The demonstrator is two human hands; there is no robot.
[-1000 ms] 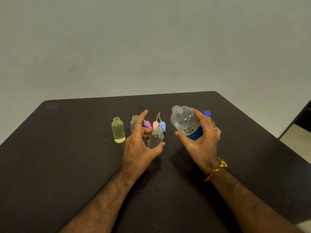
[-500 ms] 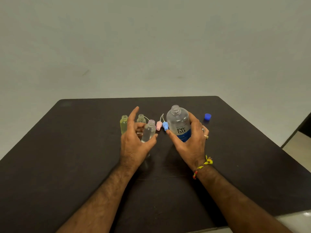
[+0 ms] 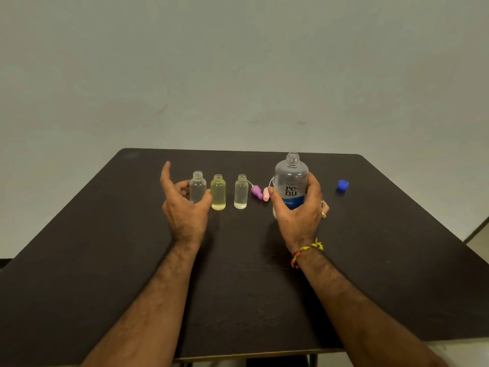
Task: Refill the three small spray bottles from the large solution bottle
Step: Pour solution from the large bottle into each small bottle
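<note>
Gripping the big bottle [image 3: 291, 186] upright on the table [image 3: 105, 234] with my right hand [image 3: 299, 210], cap [image 3: 343, 185] off to the side. My left hand [image 3: 185, 205] pinches a clear small bottle [image 3: 197, 188], likely steadying it for pouring. Yellow bottle [image 3: 218, 193] and third bottle [image 3: 241, 192] wait between, open-necked.

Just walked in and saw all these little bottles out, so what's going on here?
A person is refilling small bottles at a dark table. The right hand grips the large clear solution bottle with a blue label, upright and uncapped. The left hand holds a small clear bottle beside a small yellow-tinted bottle and another small clear bottle, all open. A blue cap lies apart.
</note>
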